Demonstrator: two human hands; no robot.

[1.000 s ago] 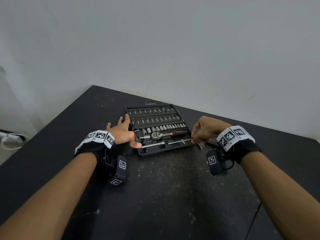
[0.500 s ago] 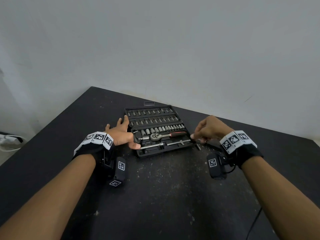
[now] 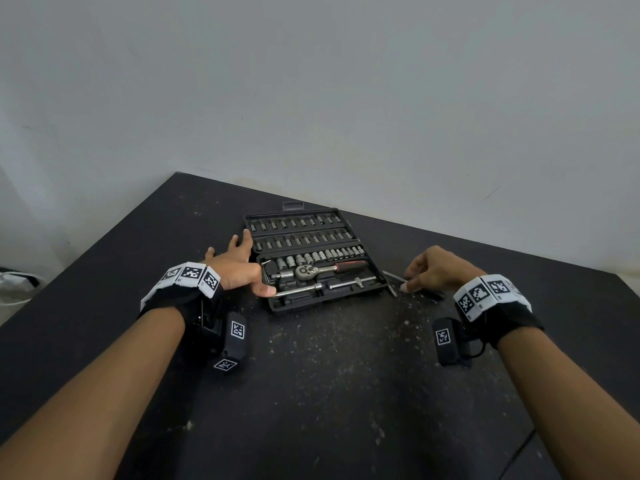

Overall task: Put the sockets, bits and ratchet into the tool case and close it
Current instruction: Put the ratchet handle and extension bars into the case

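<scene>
- While the case [image 3: 313, 299] lies open on the dark table [image 3: 329, 393], its far half holds two rows of bits [image 3: 298, 223] and its near half a row of sockets [image 3: 320, 256].
- Below the sockets, the ratchet [image 3: 311, 270] with its red handle sits in its slot, head to the left.
- Two thin bars [image 3: 301, 289] lie along the near edge of the case, in the tray.
- At the case's left side the left hand [image 3: 239, 268] rests with fingers spread and straight; the thumb tip touches the left end of the near bar, and the fingertips reach the case's left wall.
- Just right of the case the right hand [image 3: 436, 270] is down at the table, fingers curled, fingertips pinching a thin dark tool [image 3: 393, 278] that lies on the table beside the case's right corner; what kind of tool it is cannot be told.
- Both wrists wear black bands [image 3: 192, 277] with white coded tags.
- A grey wall [image 3: 311, 98] stands behind the table.
</scene>
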